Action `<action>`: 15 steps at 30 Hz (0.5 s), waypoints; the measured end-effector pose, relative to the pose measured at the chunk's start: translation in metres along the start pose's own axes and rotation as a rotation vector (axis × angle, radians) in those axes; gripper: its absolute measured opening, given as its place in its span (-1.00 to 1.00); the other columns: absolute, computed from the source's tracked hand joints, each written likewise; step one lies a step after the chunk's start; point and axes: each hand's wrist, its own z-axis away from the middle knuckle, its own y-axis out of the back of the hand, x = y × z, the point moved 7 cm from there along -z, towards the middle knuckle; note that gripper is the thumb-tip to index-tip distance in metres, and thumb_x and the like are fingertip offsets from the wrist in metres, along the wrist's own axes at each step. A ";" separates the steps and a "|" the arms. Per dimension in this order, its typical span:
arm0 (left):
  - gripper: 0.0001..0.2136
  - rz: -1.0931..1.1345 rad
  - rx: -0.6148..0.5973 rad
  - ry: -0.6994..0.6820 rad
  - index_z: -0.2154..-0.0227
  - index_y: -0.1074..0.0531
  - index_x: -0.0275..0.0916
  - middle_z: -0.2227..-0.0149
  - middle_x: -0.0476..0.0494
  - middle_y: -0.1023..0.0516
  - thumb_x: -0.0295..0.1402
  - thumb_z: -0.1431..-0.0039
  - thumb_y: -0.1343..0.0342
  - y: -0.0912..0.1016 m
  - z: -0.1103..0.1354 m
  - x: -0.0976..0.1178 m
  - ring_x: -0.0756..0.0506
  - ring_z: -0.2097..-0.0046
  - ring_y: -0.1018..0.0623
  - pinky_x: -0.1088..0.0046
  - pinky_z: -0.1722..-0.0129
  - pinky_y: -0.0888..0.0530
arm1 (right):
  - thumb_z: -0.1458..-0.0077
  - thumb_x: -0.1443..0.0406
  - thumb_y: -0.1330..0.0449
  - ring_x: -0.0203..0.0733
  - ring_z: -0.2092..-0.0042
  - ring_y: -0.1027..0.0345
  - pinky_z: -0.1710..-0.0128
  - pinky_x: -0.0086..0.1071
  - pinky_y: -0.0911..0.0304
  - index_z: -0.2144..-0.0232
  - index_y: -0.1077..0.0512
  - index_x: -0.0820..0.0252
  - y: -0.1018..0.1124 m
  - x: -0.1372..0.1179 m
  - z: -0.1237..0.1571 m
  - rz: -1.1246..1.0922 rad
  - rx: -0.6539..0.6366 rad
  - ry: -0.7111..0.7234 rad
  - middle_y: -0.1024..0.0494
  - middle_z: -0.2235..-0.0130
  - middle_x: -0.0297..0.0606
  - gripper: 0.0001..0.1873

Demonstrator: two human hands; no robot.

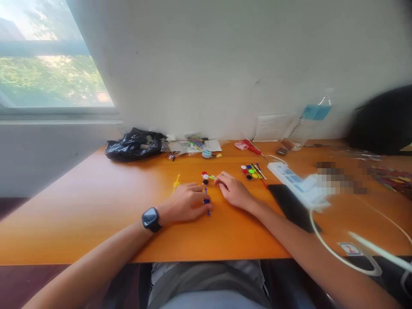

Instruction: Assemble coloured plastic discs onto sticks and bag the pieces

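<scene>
My left hand (185, 201), with a black watch at the wrist, rests low over the table. Its thumb and fingertips close around a blue disc (206, 201) crossed by a blue arrow-tipped stick (208, 213). Just beyond its knuckles lies a yellow disc with a yellow arrow stick (177, 183), partly covered by the hand. My right hand (236, 191) is curled, its fingertips pinching a small green arrow stick (211, 177). Between the hands sit a few small discs: red, white (205, 177) and black (205, 182).
Several coloured discs and sticks (251, 171) lie beyond my right hand. A black phone-like slab (289, 204) and a white power strip (286, 176) with cables are at right. A black plastic bag (135, 146), a red-handled tool (252, 147) and a water bottle (305, 124) stand near the wall.
</scene>
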 end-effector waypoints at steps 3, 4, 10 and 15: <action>-0.73 -0.008 -0.005 0.000 0.22 -0.62 -0.11 0.34 -0.11 -0.55 -0.10 -0.40 -0.10 -0.001 0.000 -0.003 -0.12 0.26 -0.49 0.36 0.25 -0.35 | -0.28 0.49 -0.02 -0.14 0.13 -0.46 0.10 -0.33 -0.29 0.20 -0.46 0.11 -0.001 0.001 0.001 0.005 -0.006 -0.004 -0.52 0.11 -0.22 -0.74; -0.73 -0.001 -0.006 0.009 0.23 -0.63 -0.12 0.34 -0.11 -0.56 -0.11 -0.40 -0.10 0.000 0.000 -0.005 -0.12 0.26 -0.49 0.36 0.24 -0.36 | -0.28 0.49 -0.02 -0.14 0.13 -0.46 0.10 -0.33 -0.29 0.20 -0.46 0.11 -0.001 0.002 0.001 0.005 -0.007 -0.005 -0.52 0.11 -0.22 -0.74; -0.79 -0.004 -0.032 0.076 0.29 -0.67 -0.12 0.37 -0.13 -0.57 -0.28 -0.35 -0.13 0.008 0.002 -0.022 -0.12 0.27 -0.49 0.36 0.20 -0.40 | -0.28 0.48 -0.02 -0.15 0.15 -0.45 0.11 -0.34 -0.28 0.20 -0.47 0.12 -0.003 0.004 0.001 0.007 -0.014 -0.007 -0.52 0.12 -0.23 -0.74; -0.83 -0.058 -0.005 0.133 0.24 -0.64 -0.12 0.34 -0.12 -0.62 -0.30 -0.32 -0.13 0.015 0.002 -0.036 -0.14 0.28 -0.51 0.32 0.22 -0.40 | -0.28 0.48 -0.02 -0.16 0.17 -0.45 0.15 -0.35 -0.26 0.20 -0.48 0.12 -0.003 0.004 0.001 0.013 -0.013 0.001 -0.52 0.13 -0.23 -0.73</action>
